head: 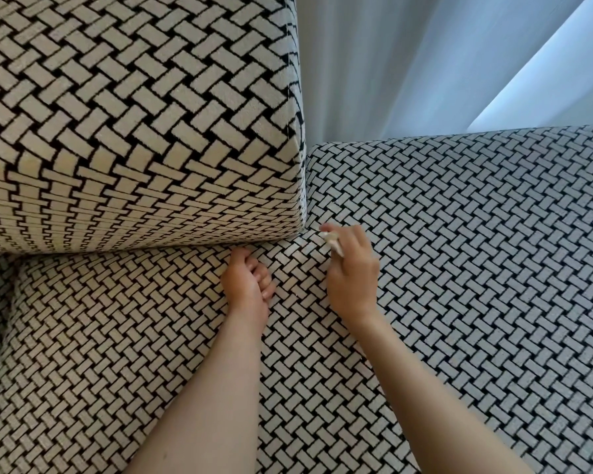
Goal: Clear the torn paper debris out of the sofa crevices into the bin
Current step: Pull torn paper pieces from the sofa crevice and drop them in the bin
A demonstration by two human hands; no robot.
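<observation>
The sofa is covered in a black-and-cream woven pattern. Its back cushion (134, 124) fills the upper left, the seat (100, 354) lies below, and the armrest (476, 234) runs along the right. My right hand (351, 271) hovers at the corner where the three meet, fingers pinched on a small scrap of white torn paper (332, 241). My left hand (247, 283) rests on the seat by the crevice (199, 246) under the back cushion, fingers curled, thumb pressing toward the gap. I see nothing in it. No bin is in view.
A pale grey-white curtain (425, 63) hangs behind the sofa at the upper right, with bright light along its folds. A dark gap (0, 268) runs down the seat's left side.
</observation>
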